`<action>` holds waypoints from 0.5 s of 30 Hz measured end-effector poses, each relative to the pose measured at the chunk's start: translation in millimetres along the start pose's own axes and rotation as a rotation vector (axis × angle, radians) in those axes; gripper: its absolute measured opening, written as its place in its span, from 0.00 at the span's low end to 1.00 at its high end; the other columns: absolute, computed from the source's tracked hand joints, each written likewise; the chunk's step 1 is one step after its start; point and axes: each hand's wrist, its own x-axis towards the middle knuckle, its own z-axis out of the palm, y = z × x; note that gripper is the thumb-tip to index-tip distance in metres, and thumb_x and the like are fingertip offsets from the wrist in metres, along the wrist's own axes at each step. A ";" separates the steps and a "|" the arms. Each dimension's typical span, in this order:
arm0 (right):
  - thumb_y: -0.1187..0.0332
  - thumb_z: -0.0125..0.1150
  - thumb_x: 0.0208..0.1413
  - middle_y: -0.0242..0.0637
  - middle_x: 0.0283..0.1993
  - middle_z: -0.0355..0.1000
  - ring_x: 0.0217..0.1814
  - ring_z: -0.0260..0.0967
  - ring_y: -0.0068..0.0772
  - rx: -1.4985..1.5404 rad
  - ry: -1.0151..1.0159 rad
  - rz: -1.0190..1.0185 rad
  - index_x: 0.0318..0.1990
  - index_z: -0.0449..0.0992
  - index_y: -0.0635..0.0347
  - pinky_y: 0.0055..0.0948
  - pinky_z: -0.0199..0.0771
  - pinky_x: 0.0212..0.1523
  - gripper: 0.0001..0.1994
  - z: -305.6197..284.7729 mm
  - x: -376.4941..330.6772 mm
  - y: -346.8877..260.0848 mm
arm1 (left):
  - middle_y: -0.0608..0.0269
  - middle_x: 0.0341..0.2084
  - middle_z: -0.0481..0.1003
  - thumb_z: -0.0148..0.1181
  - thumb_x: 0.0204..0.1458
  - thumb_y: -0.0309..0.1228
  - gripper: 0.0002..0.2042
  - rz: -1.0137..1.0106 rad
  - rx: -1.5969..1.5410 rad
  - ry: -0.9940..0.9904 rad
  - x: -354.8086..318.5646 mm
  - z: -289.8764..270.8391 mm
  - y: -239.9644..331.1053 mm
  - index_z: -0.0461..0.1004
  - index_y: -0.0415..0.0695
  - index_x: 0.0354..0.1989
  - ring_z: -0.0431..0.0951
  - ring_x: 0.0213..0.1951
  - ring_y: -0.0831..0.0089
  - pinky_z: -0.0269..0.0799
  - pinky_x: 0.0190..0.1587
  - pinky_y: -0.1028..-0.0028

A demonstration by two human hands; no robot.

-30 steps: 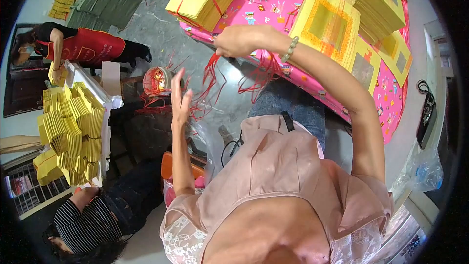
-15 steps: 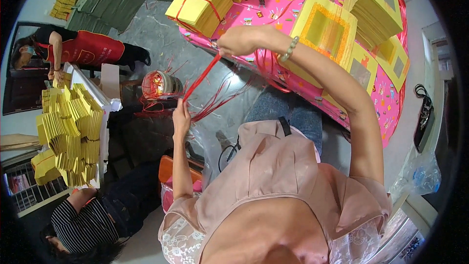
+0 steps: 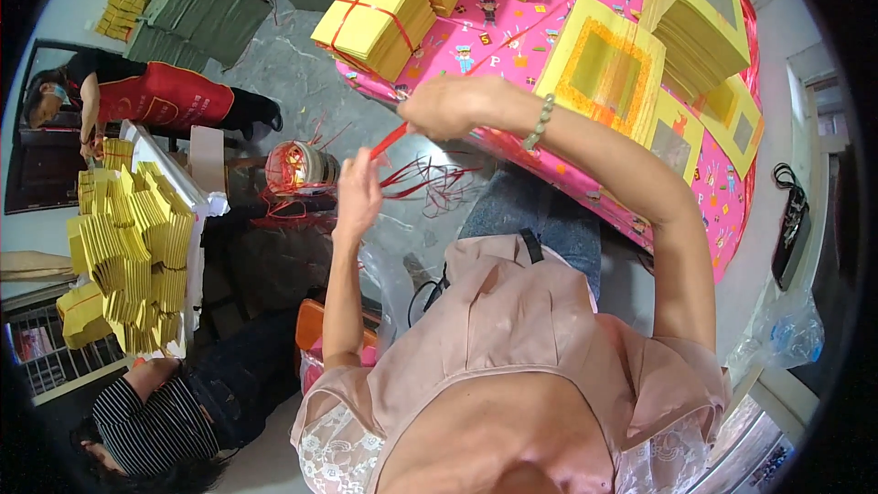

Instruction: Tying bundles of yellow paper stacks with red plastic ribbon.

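A bundle of red plastic strings is stretched between my two hands, above the grey floor. My left hand is closed around its lower end, and loose red strands hang out beside it to the right. Higher up, my right hand grips the other end, close to the edge of the pink-covered table. Just beyond the right hand stands a stack of yellow paper sheets tied crosswise with red string. A yellow stack with an orange-bordered window lies to the right of that hand.
More yellow stacks stand on the pink patterned table. A white bucket with red strings sits on the floor at left. Two people work around a table piled with folded yellow paper. An orange chair stands by my left arm.
My hands have come closer together, so less red string shows between them. My left hand has moved up and slightly right; the trailing strands have shifted. The string near my right wrist has gone.
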 end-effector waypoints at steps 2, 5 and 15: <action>0.66 0.50 0.52 0.49 0.35 0.73 0.41 0.71 0.49 0.014 0.013 0.100 0.39 0.72 0.65 0.42 0.68 0.40 0.12 -13.0 -10.2 12.7 | 0.50 0.24 0.69 0.43 0.55 0.25 0.04 -0.098 0.063 0.051 -23.1 -3.1 -43.7 0.66 0.40 0.34 0.67 0.29 0.52 0.61 0.31 0.61; 0.68 0.49 0.52 0.49 0.39 0.73 0.44 0.71 0.47 -0.115 0.045 0.195 0.37 0.75 0.64 0.41 0.70 0.42 0.11 -12.7 -12.0 36.9 | 0.51 0.22 0.68 0.43 0.57 0.28 0.06 -0.213 0.084 -0.013 -48.1 0.1 -81.8 0.66 0.40 0.33 0.68 0.26 0.54 0.62 0.29 0.63; 0.71 0.51 0.47 0.45 0.26 0.73 0.32 0.74 0.45 -0.376 0.276 0.089 0.28 0.72 0.63 0.41 0.72 0.33 0.06 22.9 -13.4 26.6 | 0.48 0.46 0.66 0.48 0.56 0.36 0.19 0.189 -0.137 -0.132 44.9 22.9 26.7 0.60 0.44 0.55 0.65 0.52 0.58 0.58 0.52 0.67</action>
